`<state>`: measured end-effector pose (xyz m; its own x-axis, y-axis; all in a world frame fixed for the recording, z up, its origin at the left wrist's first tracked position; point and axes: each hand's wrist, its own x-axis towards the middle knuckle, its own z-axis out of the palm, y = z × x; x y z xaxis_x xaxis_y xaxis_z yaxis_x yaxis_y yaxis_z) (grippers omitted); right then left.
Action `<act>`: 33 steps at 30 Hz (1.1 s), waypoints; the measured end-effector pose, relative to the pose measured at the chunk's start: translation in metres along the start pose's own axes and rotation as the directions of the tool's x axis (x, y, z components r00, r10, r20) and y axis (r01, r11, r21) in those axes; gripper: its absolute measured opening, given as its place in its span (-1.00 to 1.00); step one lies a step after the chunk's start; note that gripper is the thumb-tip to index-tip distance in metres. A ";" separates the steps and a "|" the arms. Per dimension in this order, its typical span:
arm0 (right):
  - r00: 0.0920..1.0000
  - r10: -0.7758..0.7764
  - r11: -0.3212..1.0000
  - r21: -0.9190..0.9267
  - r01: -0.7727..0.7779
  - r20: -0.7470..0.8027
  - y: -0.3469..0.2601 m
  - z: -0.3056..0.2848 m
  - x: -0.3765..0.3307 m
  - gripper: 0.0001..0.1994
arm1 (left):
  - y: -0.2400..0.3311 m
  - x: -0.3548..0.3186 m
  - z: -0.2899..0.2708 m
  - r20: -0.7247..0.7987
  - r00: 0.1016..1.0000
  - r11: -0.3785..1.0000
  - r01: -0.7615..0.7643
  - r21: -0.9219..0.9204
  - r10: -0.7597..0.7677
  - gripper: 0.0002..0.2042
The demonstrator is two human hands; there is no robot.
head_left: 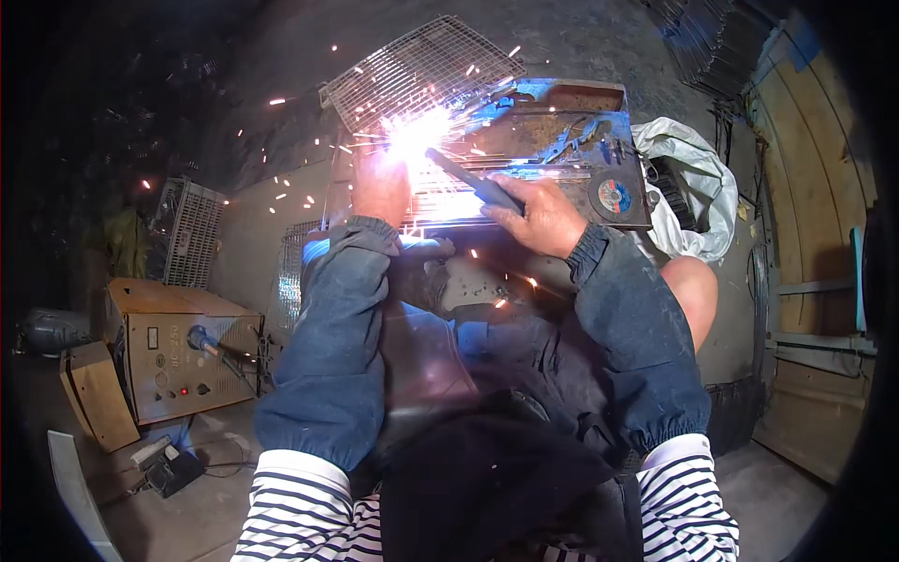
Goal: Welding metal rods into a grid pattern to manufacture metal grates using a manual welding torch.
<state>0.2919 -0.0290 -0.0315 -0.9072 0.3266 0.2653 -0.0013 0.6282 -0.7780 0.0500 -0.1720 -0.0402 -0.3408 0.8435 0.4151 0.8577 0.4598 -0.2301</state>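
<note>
My right hand (541, 217) grips a dark welding electrode holder (478, 184) whose tip points up-left into a bright white arc (417, 139) that throws sparks. My left hand (379, 187) rests flat on a wire mesh grid (448, 204) lying on a rusty metal workbench (552, 117), just left of the arc. A second wire mesh panel (412, 67) leans up behind the arc. Both forearms wear blue sleeve covers over striped sleeves.
A tan welding machine (178, 351) with a cable stands at the left, wire racks (192, 232) behind it. A grinding disc (613, 195) and tools lie on the bench's right side, next to a white sack (688, 178). Wooden boards (815, 187) rise at the right.
</note>
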 end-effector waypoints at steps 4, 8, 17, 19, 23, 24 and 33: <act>0.999 -0.004 0.995 -0.105 0.000 -0.039 0.008 0.002 -0.003 -0.60 | 0.010 0.010 -0.010 0.263 0.962 0.997 0.064 0.035 -0.071 -0.60; 1.000 0.015 0.999 -0.033 -0.015 -0.001 0.005 -0.003 -0.002 -0.55 | 0.006 0.007 0.001 0.047 0.995 0.996 0.089 -0.002 -0.089 -0.53; 0.998 0.001 0.999 -0.051 -0.005 -0.068 0.005 -0.014 -0.006 -0.52 | 0.013 0.011 -0.001 0.017 0.993 0.992 0.119 -0.052 -0.118 -0.58; 0.983 -0.068 0.998 -0.017 0.066 -0.169 -0.003 -0.017 -0.004 -0.55 | 0.011 0.004 -0.006 0.005 0.986 0.984 0.168 -0.050 -0.168 -0.58; 0.946 0.003 1.000 -0.014 -0.008 -0.324 0.005 -0.058 -0.025 -0.57 | 0.071 0.010 -0.032 -0.001 0.999 0.997 0.046 -0.069 -0.046 -0.40; 0.925 0.003 1.000 -0.019 -0.011 -0.380 0.011 -0.067 -0.031 -0.59 | 0.084 0.020 -0.049 0.038 0.999 0.924 0.000 -0.381 0.015 -0.38; 0.855 0.349 0.929 0.265 -0.260 -0.385 0.007 -0.118 -0.067 -0.53 | 0.015 0.122 -0.037 0.334 0.906 0.838 -0.040 -0.545 0.260 -0.56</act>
<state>0.4025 0.0366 0.0119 -0.6138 0.7700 0.1743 0.1234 0.3116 -0.9422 0.0362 -0.0726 0.0396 -0.2144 0.9765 0.0226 0.9417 0.2005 0.2702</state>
